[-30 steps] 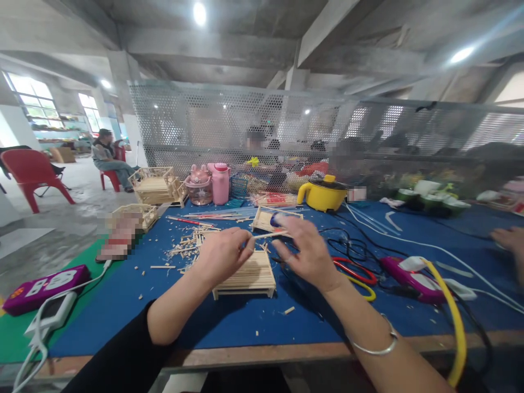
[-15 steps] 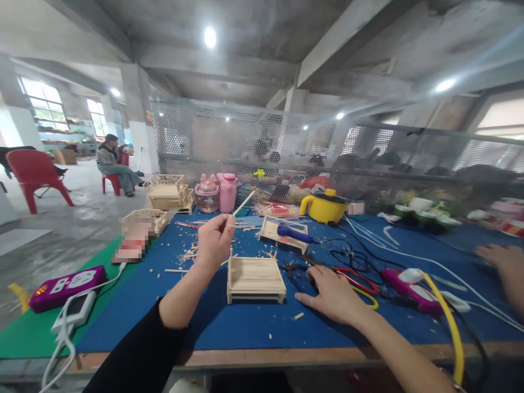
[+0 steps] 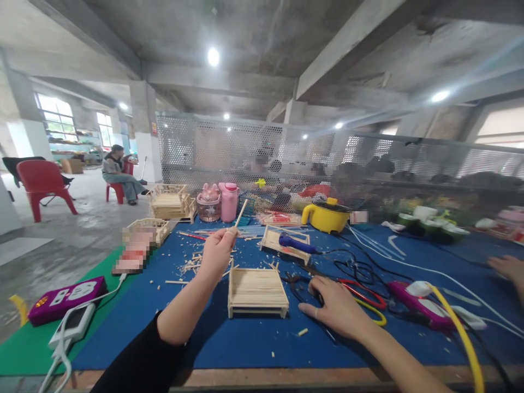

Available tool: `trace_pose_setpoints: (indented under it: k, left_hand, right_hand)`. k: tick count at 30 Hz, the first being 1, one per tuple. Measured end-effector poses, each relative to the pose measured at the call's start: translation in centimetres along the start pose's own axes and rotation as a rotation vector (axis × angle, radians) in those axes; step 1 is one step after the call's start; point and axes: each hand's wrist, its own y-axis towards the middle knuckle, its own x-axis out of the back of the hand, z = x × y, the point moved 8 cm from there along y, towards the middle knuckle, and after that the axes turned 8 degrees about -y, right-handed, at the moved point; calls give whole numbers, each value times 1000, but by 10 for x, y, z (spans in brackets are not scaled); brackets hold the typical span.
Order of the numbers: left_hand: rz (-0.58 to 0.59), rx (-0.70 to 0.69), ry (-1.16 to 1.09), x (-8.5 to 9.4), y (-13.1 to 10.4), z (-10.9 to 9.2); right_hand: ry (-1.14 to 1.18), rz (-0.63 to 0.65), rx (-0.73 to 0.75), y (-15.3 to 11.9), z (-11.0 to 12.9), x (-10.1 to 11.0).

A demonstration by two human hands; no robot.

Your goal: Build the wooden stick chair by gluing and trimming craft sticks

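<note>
In my left hand (image 3: 219,251) a thin wooden stick (image 3: 241,214) is pinched between thumb and fingers, its free end pointing up and away. Below it, a small bed-like frame of pale wooden sticks (image 3: 257,292) stands on the blue mat. To the right of that frame, my right hand (image 3: 338,305) is low at the mat with its fingers curled over the dark handles of a pair of pliers (image 3: 291,279); the palm hides much of the tool. Scissors with red and yellow handles (image 3: 374,311) lie beside this hand.
A blue glue gun (image 3: 295,242) rests on another stick frame (image 3: 266,240). Behind stand a yellow pot (image 3: 327,215) and a pink bottle (image 3: 229,202). A purple power strip (image 3: 421,305) with cables lies right. Another person's hand (image 3: 507,267) is at the right edge.
The view has tilted up slightly. My left hand still holds the stick, now more upright. My right hand has closed in on the pliers, and a handle end now shows below it.
</note>
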Motion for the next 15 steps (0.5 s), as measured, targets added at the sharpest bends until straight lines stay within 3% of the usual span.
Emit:
trace_pose_setpoints:
  k: [15]
  left_hand:
    - [19, -5, 17, -3, -3, -3]
  right_hand:
    - [99, 91, 50, 2, 4, 13]
